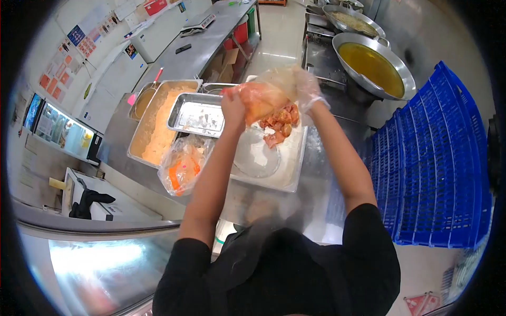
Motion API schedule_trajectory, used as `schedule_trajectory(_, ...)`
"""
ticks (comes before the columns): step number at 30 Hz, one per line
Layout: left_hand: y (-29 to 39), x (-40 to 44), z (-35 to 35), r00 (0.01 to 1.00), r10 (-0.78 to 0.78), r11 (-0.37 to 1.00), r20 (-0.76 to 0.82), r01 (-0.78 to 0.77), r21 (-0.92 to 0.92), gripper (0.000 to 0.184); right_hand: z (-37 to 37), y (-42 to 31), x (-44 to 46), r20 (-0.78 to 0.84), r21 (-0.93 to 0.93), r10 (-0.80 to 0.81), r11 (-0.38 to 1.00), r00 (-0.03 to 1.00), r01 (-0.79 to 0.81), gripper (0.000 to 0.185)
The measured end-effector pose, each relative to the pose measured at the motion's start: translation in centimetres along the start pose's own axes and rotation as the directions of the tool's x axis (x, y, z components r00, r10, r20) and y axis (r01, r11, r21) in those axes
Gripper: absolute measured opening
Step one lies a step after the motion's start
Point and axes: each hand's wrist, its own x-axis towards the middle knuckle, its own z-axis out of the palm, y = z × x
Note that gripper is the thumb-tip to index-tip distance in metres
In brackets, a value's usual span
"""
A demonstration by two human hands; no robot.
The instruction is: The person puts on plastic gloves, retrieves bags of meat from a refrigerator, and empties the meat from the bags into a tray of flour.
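A clear plastic bag, stained orange inside, is stretched between my hands above a metal tray. My left hand is closed around the bag's left side. At its right end is my right hand, in a clear plastic glove. Motion smears those fingers, but they appear closed on the bag. Pieces of raw marinated meat lie in the tray just below, beside a round wire-mesh sieve. Left of my left hand sits a smaller metal pan with white residue.
A deep pan of orange-tinted flour stands left, with another plastic bag at its front corner. Woks of oil sit on the back-right stove. Blue crates rise on the right. A scale rests on the far counter.
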Motion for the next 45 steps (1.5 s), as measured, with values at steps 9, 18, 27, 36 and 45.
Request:
schedule_trajectory(9,-0.4,8.1,6.3,0.999,-0.036,0.975,0.029,0.029,0.219,0.024,-1.1,11.1,3.0,0.044,0.429,0.521,0.760,0.852,-0.488,0.033)
schedule_trajectory(18,2.2,11.2,13.4,0.986,0.013,0.974,0.166,-0.050,0.219,0.031,0.1,18.5,5.0,0.221,0.625,0.441,0.621,0.870,-0.474,0.009)
schedule_trajectory(27,4.7,10.9,12.9,0.903,0.161,0.979,0.397,-0.198,0.053,0.038,1.2,12.9,2.5,-0.214,0.321,0.034,0.946,0.976,0.037,0.059)
schedule_trajectory(36,5.1,8.1,14.5,0.774,-0.121,0.982,0.622,0.185,-0.039,0.038,2.1,8.4,1.0,0.224,0.323,-0.231,0.934,0.947,0.152,0.123)
schedule_trajectory(45,5.8,8.7,12.7,0.704,-0.215,0.976,0.676,0.168,0.136,0.052,4.0,7.9,-0.6,0.154,0.188,-0.135,0.976,0.979,0.105,0.064)
